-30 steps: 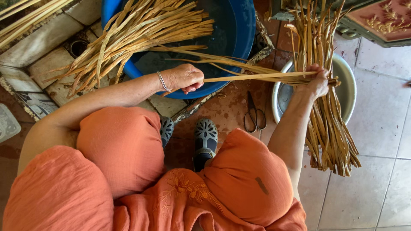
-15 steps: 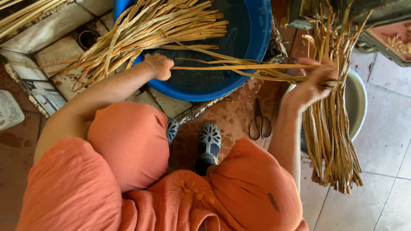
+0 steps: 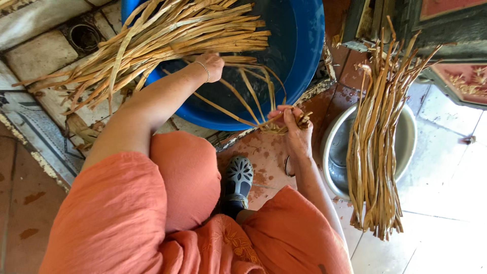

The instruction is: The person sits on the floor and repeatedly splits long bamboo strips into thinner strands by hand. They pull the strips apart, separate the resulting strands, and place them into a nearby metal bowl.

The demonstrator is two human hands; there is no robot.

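My left hand (image 3: 210, 65) reaches into the blue plastic tub (image 3: 304, 45) and closes on tan dried plant strips (image 3: 167, 35) piled across its rim. My right hand (image 3: 294, 129) pinches the ends of a few long strips (image 3: 253, 96) that curve up into the tub. A second bundle of the same strips (image 3: 378, 137) lies across a metal bowl (image 3: 406, 137) to the right, apart from both hands. I wear orange clothes and a grey perforated shoe (image 3: 238, 177).
Scissors (image 3: 287, 166) lie on the reddish floor, partly hidden behind my right wrist. A floor drain (image 3: 83, 36) sits at the upper left among stone tiles. Dark painted furniture (image 3: 446, 30) stands at the upper right; white tiles lie under the bowl.
My left hand has moved from the strips' middle up into the tub. My right hand has swung left from the bowl to the tub's near edge, bringing the held strips with it.
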